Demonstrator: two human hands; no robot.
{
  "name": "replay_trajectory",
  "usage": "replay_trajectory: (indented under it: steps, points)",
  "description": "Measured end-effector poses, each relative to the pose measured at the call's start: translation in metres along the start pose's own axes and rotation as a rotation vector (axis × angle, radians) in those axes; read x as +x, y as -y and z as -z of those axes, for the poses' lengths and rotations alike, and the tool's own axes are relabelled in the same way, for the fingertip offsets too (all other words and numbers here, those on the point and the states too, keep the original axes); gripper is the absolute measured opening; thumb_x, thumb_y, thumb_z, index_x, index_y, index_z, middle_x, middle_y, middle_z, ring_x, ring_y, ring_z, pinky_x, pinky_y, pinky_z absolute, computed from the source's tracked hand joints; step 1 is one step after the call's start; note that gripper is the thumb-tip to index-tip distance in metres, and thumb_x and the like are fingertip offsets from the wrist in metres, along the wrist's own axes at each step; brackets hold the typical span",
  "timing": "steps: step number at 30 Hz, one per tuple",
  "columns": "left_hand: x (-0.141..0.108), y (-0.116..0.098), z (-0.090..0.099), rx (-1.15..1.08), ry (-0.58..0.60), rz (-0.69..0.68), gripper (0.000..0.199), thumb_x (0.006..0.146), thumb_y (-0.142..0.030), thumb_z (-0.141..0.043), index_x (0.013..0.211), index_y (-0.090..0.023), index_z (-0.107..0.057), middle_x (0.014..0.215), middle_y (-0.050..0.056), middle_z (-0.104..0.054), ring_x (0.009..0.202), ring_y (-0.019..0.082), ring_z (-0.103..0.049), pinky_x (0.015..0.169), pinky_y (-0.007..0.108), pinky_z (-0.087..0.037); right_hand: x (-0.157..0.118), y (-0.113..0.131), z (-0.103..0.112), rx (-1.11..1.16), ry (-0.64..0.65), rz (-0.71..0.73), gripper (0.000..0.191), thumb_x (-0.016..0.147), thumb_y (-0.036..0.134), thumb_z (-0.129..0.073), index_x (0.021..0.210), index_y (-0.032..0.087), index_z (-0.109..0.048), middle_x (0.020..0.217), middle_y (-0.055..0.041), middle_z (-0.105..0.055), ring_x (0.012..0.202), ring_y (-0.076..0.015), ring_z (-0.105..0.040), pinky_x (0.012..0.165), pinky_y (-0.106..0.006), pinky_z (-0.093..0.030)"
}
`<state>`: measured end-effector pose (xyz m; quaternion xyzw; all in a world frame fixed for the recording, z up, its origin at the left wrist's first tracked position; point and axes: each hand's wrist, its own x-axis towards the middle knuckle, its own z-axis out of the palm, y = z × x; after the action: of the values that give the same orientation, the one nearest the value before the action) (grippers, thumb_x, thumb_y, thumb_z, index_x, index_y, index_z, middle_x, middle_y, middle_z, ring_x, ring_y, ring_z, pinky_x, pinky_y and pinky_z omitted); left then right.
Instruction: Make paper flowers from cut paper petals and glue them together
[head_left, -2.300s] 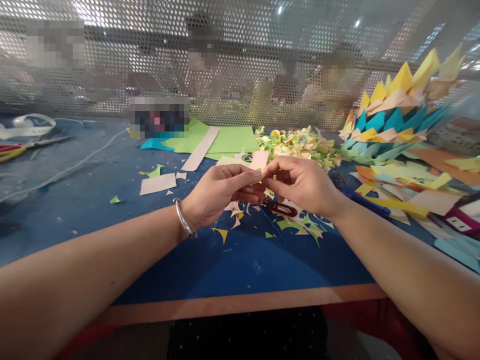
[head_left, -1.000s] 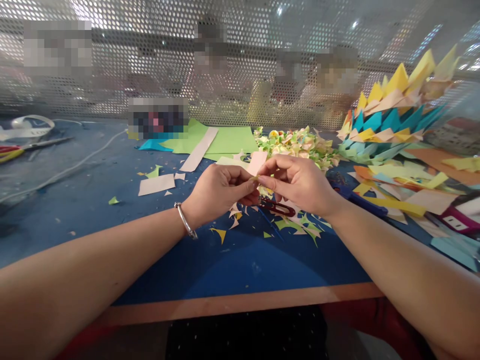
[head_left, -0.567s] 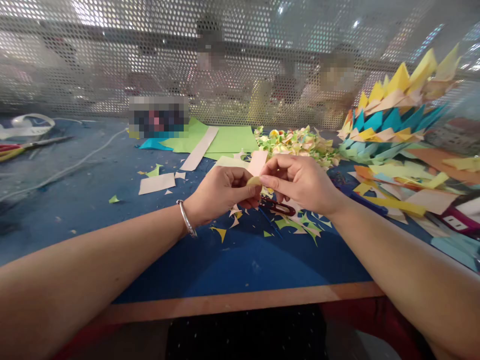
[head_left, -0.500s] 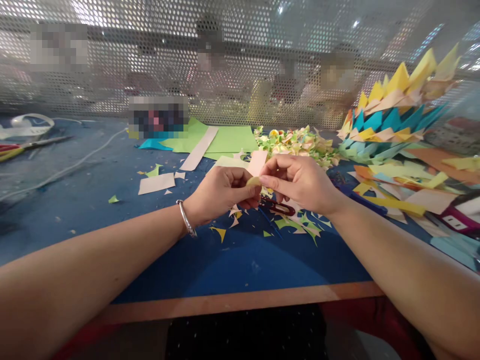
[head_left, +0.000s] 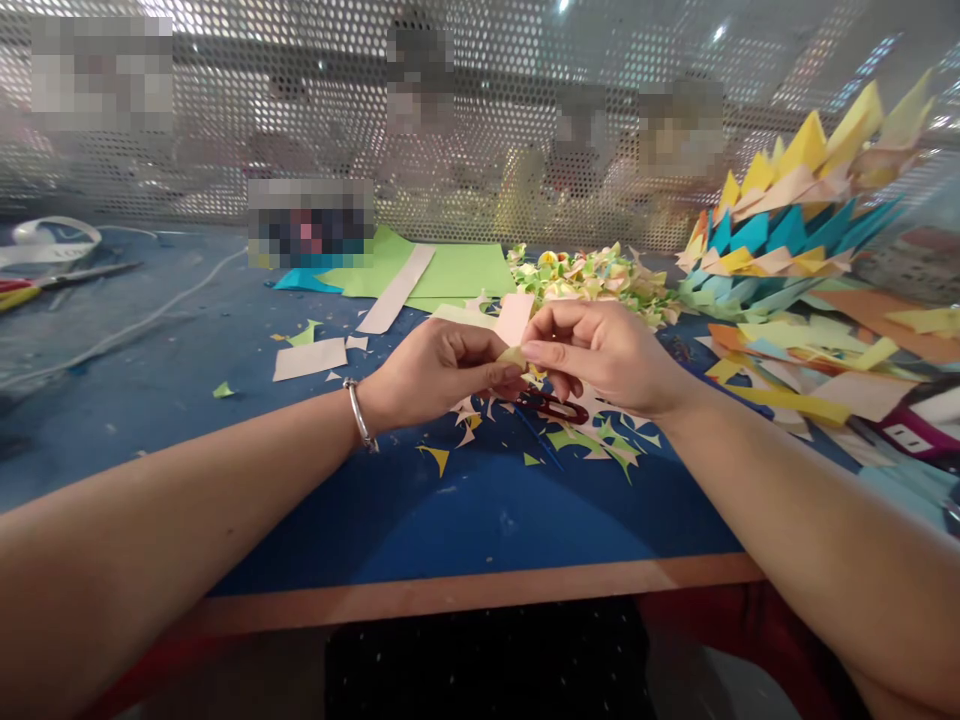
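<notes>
Just above the table, a small pale yellow paper piece (head_left: 512, 357) is pinched between my two hands. My left hand (head_left: 442, 372), with a silver bangle at the wrist, grips it from the left. My right hand (head_left: 604, 357) holds its right end between thumb and index finger. Under the hands lie dark red scissors (head_left: 559, 407), a thin blue stick (head_left: 541, 440) and green, pink and yellow paper scraps (head_left: 600, 445). Behind them is a pile of small curled paper pieces (head_left: 600, 280).
Green sheets (head_left: 465, 270) and a pink strip (head_left: 397, 290) lie at the back. Pointed folded-paper layers (head_left: 780, 235) stand at right, near paper strips (head_left: 810, 370). Red-and-yellow scissors (head_left: 45, 287) and a white cable (head_left: 150, 325) are at left. A perforated metal panel (head_left: 330, 120) rises behind.
The view has shifted slightly. Both hands stay together on the yellow piece, with the right fingertips slightly changed in position around it.
</notes>
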<state>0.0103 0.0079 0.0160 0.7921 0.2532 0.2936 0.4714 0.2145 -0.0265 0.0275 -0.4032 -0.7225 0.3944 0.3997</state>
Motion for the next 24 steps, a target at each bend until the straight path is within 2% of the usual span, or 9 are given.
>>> replay_trajectory:
  steps: [9,14,19,24]
  points:
    - [0.0012,-0.008,0.0,0.003,0.059,0.033,0.02,0.09,-0.016,-0.058,0.071,-0.013,-0.06,0.064,0.001,-0.067,0.057,0.006,-0.061,0.056,0.016,-0.049,-0.0008,-0.0024,0.0014,-0.074,0.038,-0.035,0.03,0.088,0.044,-0.07,0.081,0.016,-0.061,0.062,0.0044,-0.056,0.042,-0.0054,-0.052,0.038,-0.021,-0.037]
    - [0.0023,-0.0082,-0.0004,-0.005,0.052,0.061,0.02,0.089,-0.013,-0.057,0.07,-0.014,-0.056,0.058,-0.001,-0.06,0.052,0.006,-0.055,0.051,0.017,-0.045,-0.0006,-0.0048,0.0007,-0.06,0.051,-0.016,0.028,0.088,0.042,-0.071,0.084,0.017,-0.061,0.064,0.0043,-0.058,0.043,-0.0053,-0.053,0.039,-0.021,-0.038]
    - [0.0019,-0.0046,-0.0004,0.084,0.004,-0.032,0.021,0.088,-0.016,-0.059,0.068,-0.015,-0.055,0.056,-0.001,-0.059,0.05,0.006,-0.053,0.048,0.017,-0.041,-0.0002,-0.0043,0.0,-0.034,0.03,-0.006,0.027,0.084,0.039,-0.077,0.081,0.017,-0.062,0.061,0.005,-0.057,0.041,-0.0054,-0.052,0.037,-0.021,-0.035]
    - [-0.0032,-0.0064,0.0003,0.241,-0.051,-0.15,0.025,0.09,-0.023,-0.06,0.066,-0.016,-0.057,0.059,0.0,-0.064,0.052,0.006,-0.055,0.049,0.018,-0.041,-0.0015,0.002,-0.0016,0.009,0.019,0.0,0.031,0.084,0.043,-0.075,0.078,0.017,-0.061,0.059,0.0049,-0.055,0.04,-0.0054,-0.05,0.036,-0.021,-0.034]
